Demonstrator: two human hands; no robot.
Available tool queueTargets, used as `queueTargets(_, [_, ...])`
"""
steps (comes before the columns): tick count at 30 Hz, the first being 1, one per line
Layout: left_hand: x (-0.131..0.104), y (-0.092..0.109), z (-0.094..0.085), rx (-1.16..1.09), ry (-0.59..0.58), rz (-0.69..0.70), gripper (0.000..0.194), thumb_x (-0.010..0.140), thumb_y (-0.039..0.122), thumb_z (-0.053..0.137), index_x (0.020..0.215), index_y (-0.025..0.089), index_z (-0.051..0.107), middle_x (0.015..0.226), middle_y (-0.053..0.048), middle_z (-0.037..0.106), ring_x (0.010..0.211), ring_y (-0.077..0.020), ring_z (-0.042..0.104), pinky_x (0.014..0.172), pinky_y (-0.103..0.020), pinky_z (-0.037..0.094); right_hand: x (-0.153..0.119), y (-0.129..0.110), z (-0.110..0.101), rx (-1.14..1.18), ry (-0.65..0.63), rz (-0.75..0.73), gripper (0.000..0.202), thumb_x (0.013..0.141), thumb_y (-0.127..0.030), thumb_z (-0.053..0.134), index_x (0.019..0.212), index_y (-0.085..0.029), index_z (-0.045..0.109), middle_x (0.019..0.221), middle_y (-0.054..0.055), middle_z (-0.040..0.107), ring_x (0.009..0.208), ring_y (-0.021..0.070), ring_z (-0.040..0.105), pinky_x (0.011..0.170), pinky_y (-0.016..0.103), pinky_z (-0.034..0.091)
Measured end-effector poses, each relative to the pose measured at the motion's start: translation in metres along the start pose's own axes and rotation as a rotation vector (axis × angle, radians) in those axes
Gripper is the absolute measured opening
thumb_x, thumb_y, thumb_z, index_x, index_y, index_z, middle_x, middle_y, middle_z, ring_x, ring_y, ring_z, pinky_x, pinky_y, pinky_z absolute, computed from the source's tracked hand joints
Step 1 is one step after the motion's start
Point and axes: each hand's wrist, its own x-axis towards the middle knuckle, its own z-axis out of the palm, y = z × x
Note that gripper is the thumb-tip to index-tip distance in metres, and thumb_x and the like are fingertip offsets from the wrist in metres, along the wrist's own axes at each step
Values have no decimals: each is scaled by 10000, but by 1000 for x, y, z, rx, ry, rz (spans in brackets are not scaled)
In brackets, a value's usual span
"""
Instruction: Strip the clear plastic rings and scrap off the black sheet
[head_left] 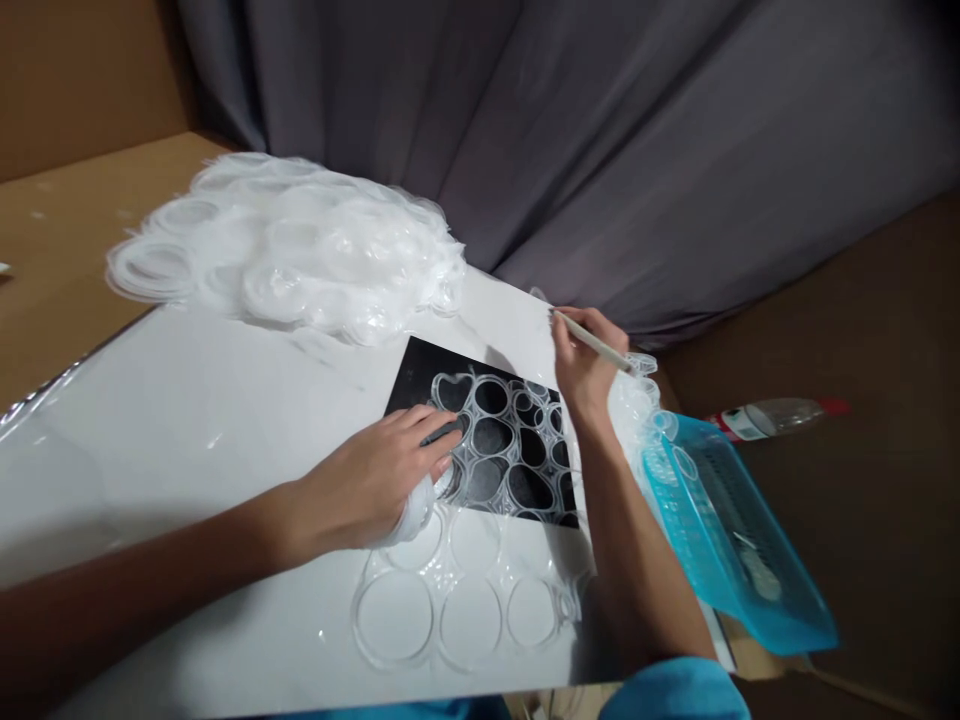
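A clear plastic sheet with round openings [471,618] lies on the white board [225,400], its upper part over a black rectangle [420,370]. My left hand [382,470] rests at the left edge of the black rectangle, fingers closed around a dark grey tool [442,432], with translucent plastic bunched under the palm. Right of the rectangle's upper corner, my right hand [589,365] grips a pale, thin stick-like tool [592,340] slanting toward the upper left. Clear scraps partly show beyond my right wrist.
A large heap of clear plastic sheets [315,240] sits at the back left. On the right are clear ring-shaped scraps [637,410], a blue tray [795,610] and a red-capped bottle [780,418]. Grey curtain [525,120] hangs behind the board.
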Motion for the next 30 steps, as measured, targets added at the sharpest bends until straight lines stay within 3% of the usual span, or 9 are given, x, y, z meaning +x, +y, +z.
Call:
queueTargets(3, [-1, 0, 2, 34, -7, 10, 453, 1198, 296, 399, 1581, 173, 606, 1620, -131, 619, 1471, -317, 582, 1154, -486, 519, -2, -16, -24, 42, -15, -35, 145, 987, -302, 751, 874, -217, 778, 1026, 67, 848, 921, 237, 796, 867, 408, 637])
queueTargets(9, [0, 5, -5, -18, 30, -29, 485, 1216, 354, 372, 1611, 153, 567, 1632, -135, 612, 1491, -315, 569, 1194, -502, 486, -48, -70, -52, 210, -410, 39, 148, 1020, -325, 766, 934, -224, 831, 1071, 74, 858, 931, 234, 799, 861, 397, 640])
queueTargets(16, [2, 11, -25, -181, 209, -190, 510, 1209, 382, 395, 1689, 219, 453, 1624, -118, 611, 1441, -299, 581, 1155, -529, 511, -67, -96, -60, 458, -618, 198, 140, 985, -318, 827, 876, -230, 825, 1084, 75, 850, 959, 237, 803, 837, 391, 650])
queueTargets(21, [1, 12, -28, -316, 221, -118, 632, 1200, 324, 410, 1804, 290, 226, 1648, -114, 590, 1444, -295, 591, 1170, -539, 530, -72, -113, -54, 624, -735, 214, 115, 971, -293, 845, 873, -254, 800, 1046, 59, 853, 1215, 288, 791, 1087, 477, 632])
queueTargets(25, [0, 12, -28, -393, 265, -103, 491, 1196, 304, 433, 1684, 265, 400, 1571, -115, 631, 1417, -278, 610, 1166, -520, 543, -77, -119, -45, 683, -752, 213, 123, 952, -304, 872, 863, -274, 793, 987, 38, 851, 1235, 286, 781, 1224, 531, 546])
queueTargets(28, [-1, 12, -28, -449, 281, -139, 281, 1189, 314, 447, 1445, 247, 544, 1358, -97, 690, 1238, -255, 684, 1058, -482, 586, -79, -120, -41, 694, -749, 212, 136, 952, -316, 879, 857, -273, 792, 938, 15, 849, 1046, 256, 820, 1320, 575, 430])
queueTargets(30, [-1, 10, -25, -500, 269, -149, 211, 1190, 333, 438, 1348, 249, 550, 1270, -83, 680, 1104, -234, 710, 963, -452, 606, -80, -120, -41, 707, -760, 204, 139, 947, -315, 888, 857, -270, 793, 947, 18, 853, 1060, 261, 816, 1344, 591, 381])
